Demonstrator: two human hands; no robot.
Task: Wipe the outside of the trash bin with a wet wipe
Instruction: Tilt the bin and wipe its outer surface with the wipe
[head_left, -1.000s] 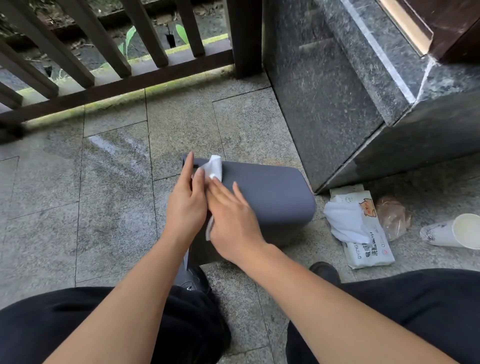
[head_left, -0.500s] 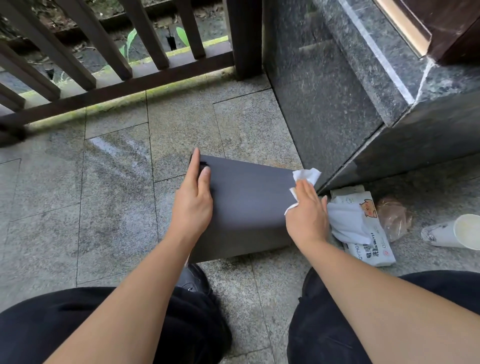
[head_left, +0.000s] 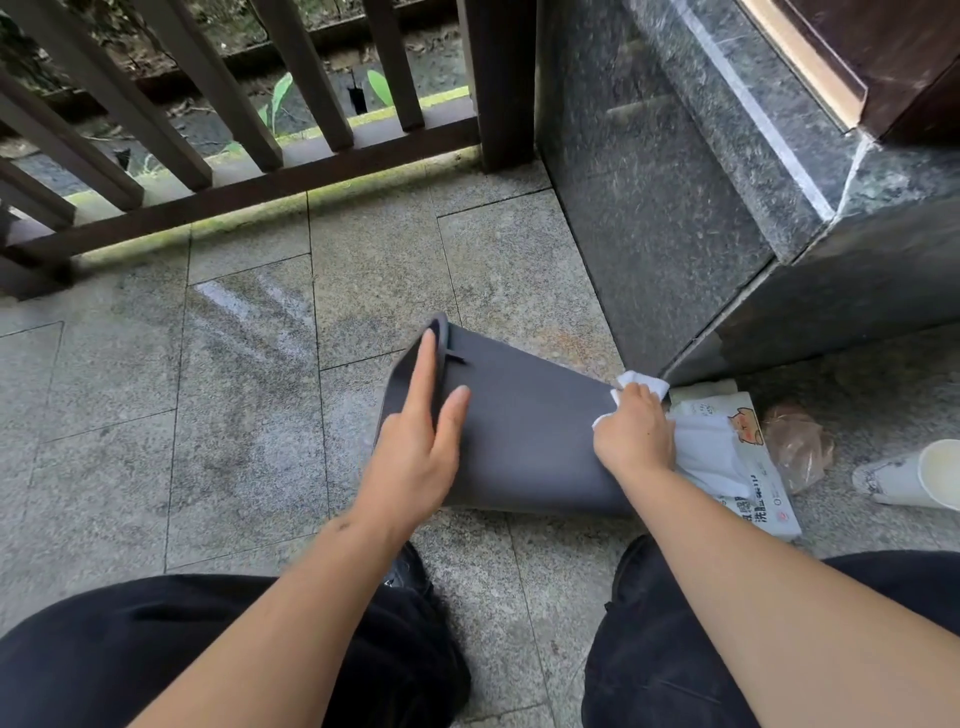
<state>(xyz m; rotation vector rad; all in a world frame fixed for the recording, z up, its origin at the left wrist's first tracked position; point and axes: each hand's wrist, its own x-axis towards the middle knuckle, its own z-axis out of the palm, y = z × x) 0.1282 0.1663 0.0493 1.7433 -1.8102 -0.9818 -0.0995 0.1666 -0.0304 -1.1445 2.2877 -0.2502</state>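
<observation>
Clutching the wet wipe (head_left: 640, 385), the right hand (head_left: 635, 437) had swept across the trash bin (head_left: 524, 441) to its base; left hand (head_left: 415, 457) lay flat, open, so one side looked done.

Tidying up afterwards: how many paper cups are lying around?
1: a white paper cup lies on its side on the floor at the far right, beyond the wipes pack. It is cut off by the frame edge; others may lie outside view.

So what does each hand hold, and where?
Right hand grips the bunched white wet wipe by its middle. Left hand grips nothing, lying flat on the grey plastic trash bin.
</observation>
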